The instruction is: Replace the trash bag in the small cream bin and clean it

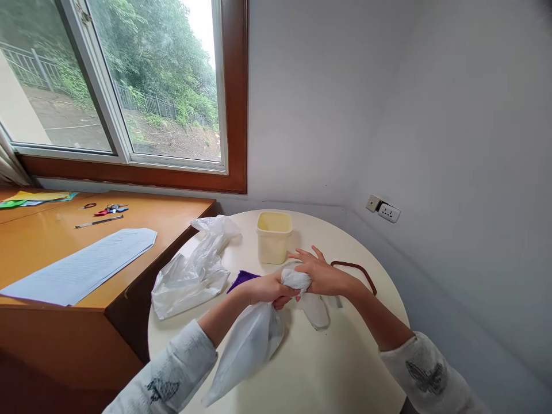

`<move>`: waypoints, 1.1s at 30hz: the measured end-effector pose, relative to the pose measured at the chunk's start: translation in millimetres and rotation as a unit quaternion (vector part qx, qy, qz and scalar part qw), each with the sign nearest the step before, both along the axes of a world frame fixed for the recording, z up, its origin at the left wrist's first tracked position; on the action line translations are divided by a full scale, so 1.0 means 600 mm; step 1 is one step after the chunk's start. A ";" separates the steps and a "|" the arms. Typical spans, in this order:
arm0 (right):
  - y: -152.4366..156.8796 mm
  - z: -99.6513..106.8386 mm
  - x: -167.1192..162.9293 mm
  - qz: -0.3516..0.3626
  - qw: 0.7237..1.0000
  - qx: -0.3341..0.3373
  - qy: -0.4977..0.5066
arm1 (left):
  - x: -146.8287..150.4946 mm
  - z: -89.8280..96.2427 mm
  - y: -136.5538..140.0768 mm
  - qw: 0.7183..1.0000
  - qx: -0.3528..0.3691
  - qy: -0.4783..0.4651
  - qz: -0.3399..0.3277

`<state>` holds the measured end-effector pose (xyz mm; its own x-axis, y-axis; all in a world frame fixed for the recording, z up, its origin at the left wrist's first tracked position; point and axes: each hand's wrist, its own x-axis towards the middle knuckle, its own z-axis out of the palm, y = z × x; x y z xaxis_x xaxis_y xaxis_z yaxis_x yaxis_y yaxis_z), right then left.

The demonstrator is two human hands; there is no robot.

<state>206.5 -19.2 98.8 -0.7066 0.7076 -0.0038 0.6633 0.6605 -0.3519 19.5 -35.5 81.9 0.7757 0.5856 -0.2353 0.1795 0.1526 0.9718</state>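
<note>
On a wooden counter (172,215) at left, papers (81,267) carry lines of print too small to read. Right of them, on a round cream counter (345,359), lies a loose plastic bag (194,273), no brand legible. At center, a white plastic bag (248,351) hangs above the near side of the counter, its upper part apparently gathered into a bunch between two hands. The left grip (268,289) is clamped on it; the right grip (321,275) meets the bunch with some fingers spread, its closure impossible to tell. The thin film looks light, limp, somewhat slippery and easily torn, best held by the thick bunch. Behind stands a pale yellow tub (273,247), no label visible; at right, a brown strip (357,266) curves across the counter.
</note>
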 end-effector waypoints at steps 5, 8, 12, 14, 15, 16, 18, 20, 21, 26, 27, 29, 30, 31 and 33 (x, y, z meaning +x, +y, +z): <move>-0.012 0.019 0.021 -0.033 0.994 -0.080 0.059 | -0.020 0.004 0.002 0.998 0.055 0.033 -0.025; -0.020 0.029 0.037 -0.096 0.978 -0.172 0.066 | -0.031 0.007 0.003 0.990 0.109 0.076 -0.046; -0.025 0.035 0.052 -0.111 0.966 -0.219 0.074 | -0.042 0.018 -0.001 0.986 0.132 0.080 -0.063; -0.024 0.035 0.059 -0.112 0.969 -0.205 0.075 | -0.048 0.027 -0.002 0.985 0.149 0.065 -0.055; -0.023 0.034 0.063 -0.117 0.971 -0.197 0.073 | -0.051 0.032 -0.003 0.983 0.165 0.059 -0.054; -0.021 0.033 0.067 -0.124 0.971 -0.193 0.070 | -0.054 0.037 -0.003 0.979 0.186 0.056 -0.057; -0.017 0.029 0.077 -0.140 0.967 -0.201 0.067 | -0.059 0.047 -0.003 0.967 0.238 0.054 -0.075; -0.014 0.028 0.086 -0.145 0.961 -0.227 0.065 | -0.062 0.056 -0.003 0.945 0.301 0.068 -0.111; -0.014 0.029 0.090 -0.143 0.958 -0.242 0.064 | -0.062 0.059 -0.004 0.930 0.335 0.087 -0.124; -0.035 0.057 0.092 -0.093 0.948 -0.296 0.075 | -0.055 0.064 -0.016 0.848 0.471 0.238 -0.037; -0.043 0.065 0.089 -0.074 0.945 -0.307 0.087 | -0.052 0.062 -0.017 0.825 0.501 0.261 -0.006; -0.059 0.076 0.079 -0.039 0.934 -0.337 0.117 | -0.044 0.056 -0.018 0.773 0.558 0.298 0.045; -0.067 0.078 0.073 -0.025 0.925 -0.355 0.136 | -0.040 0.052 -0.016 0.747 0.581 0.318 0.066; -0.073 0.076 0.066 -0.012 0.913 -0.375 0.158 | -0.036 0.047 -0.014 0.725 0.596 0.336 0.084; -0.083 0.059 0.049 0.013 0.884 -0.415 0.216 | -0.031 0.035 -0.006 0.698 0.610 0.355 0.119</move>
